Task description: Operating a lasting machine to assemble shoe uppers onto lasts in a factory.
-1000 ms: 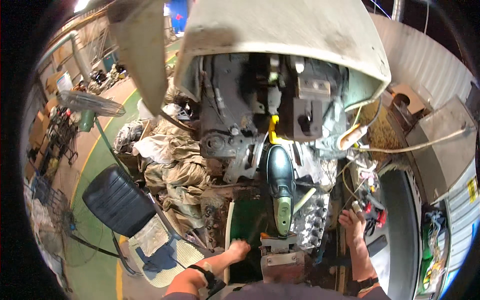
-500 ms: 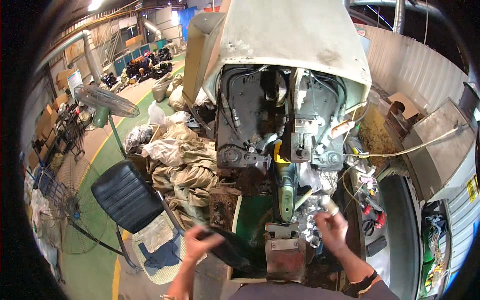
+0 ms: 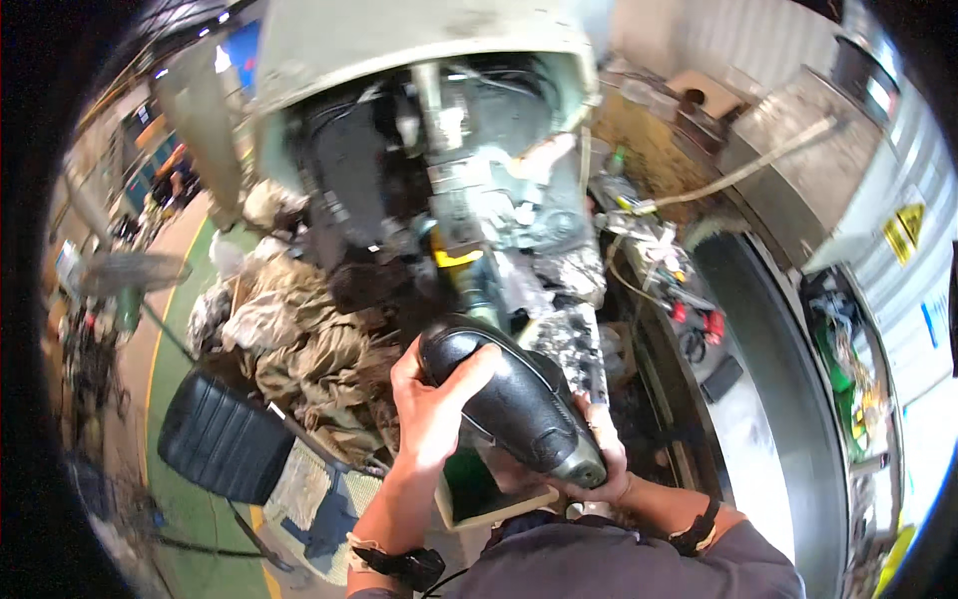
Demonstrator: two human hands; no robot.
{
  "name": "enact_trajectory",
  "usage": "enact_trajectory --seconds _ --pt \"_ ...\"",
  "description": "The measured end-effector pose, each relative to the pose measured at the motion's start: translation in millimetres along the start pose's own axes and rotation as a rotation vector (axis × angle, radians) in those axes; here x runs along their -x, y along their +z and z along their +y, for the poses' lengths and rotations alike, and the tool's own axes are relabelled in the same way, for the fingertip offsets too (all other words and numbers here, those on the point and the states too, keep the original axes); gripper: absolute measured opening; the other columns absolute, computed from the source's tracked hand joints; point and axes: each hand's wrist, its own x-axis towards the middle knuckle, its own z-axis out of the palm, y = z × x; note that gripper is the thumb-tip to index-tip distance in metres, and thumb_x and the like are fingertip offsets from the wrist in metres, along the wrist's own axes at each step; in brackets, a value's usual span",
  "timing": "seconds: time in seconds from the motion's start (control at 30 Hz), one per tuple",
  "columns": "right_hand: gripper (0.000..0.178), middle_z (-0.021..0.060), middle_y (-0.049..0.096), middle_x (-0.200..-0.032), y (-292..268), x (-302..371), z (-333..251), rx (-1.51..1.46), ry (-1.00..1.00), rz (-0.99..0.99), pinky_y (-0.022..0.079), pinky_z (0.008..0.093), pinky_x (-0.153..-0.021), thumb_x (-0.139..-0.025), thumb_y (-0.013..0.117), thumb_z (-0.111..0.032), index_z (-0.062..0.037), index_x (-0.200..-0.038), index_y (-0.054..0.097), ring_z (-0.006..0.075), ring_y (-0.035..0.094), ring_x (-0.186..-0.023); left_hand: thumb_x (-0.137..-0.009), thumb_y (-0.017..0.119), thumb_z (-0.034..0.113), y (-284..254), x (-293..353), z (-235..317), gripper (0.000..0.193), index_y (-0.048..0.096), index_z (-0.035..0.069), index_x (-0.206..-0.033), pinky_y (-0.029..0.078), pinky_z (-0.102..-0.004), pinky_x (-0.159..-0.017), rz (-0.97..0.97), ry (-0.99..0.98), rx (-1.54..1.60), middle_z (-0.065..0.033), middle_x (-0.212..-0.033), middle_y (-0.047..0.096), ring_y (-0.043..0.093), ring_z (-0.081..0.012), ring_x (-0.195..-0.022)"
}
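A black leather shoe upper (image 3: 509,394), stretched over a greyish-green last (image 3: 582,469), is held slantwise in front of me. My left hand (image 3: 434,404) grips its rounded upper-left end, thumb lying across the top. Around the lower-right end my right hand (image 3: 611,454) is closed, its fingers partly hidden beneath. Just beyond the shoe stands a machine (image 3: 429,50) with a pale hood and dark metal plates. A greenish piece with a yellow band (image 3: 459,258) sits in its middle, partly covered by the shoe.
A black chair (image 3: 220,434) and beige cloth sacks (image 3: 309,349) are on the left, with a fan (image 3: 135,275) behind. To the right, a bench holds red-handled tools (image 3: 699,324) beside a dark curved trough (image 3: 773,349). A pale hose (image 3: 738,170) crosses the far right.
Both hands have come together on the shoe upper; before, they were apart, with a dark blurred object by the left hand. The view has shifted, moving the machine up and left.
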Motion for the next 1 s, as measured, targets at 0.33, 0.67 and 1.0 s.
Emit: enact_trajectory --seconds 0.33,0.67,1.0 --pt "0.091 0.0223 0.045 -0.151 -121 81 -12 -0.328 0.323 0.541 0.034 0.0393 -0.116 -0.079 0.084 -0.003 0.0028 -0.154 0.032 0.0287 0.047 -0.138 -0.088 0.077 0.014 137 -2 -141 0.029 0.066 0.001 -0.111 0.051 -0.0306 -0.086 -0.09 -0.435 0.019 -0.006 -0.107 0.068 0.064 -0.0162 -0.095" --pt "0.064 0.0153 0.07 -0.112 -285 318 -5 -0.605 0.997 1.784 0.059 0.0397 -0.086 -0.082 0.081 -0.007 -0.0073 -0.14 0.052 0.0249 0.068 -0.1 -0.098 0.066 0.015 248 81 -285 0.046 0.053 -0.006 -0.137 0.054 -0.0361 -0.097 -1.084 -0.784 -0.529 -0.0192 -0.129 0.063 0.066 -0.0249 -0.113" --pt "0.04 0.0106 0.069 -0.118 -385 617 -110 -0.378 0.402 2.779 0.058 0.0419 -0.084 -0.094 0.064 -0.038 -0.0104 -0.124 0.063 0.0267 0.068 -0.103 -0.097 0.068 0.018 286 100 -360 0.046 0.055 -0.006 -0.134 0.055 -0.036 -0.094 -1.12 -0.915 -0.637 -0.0164 -0.122 0.066 0.067 -0.0237 -0.108"
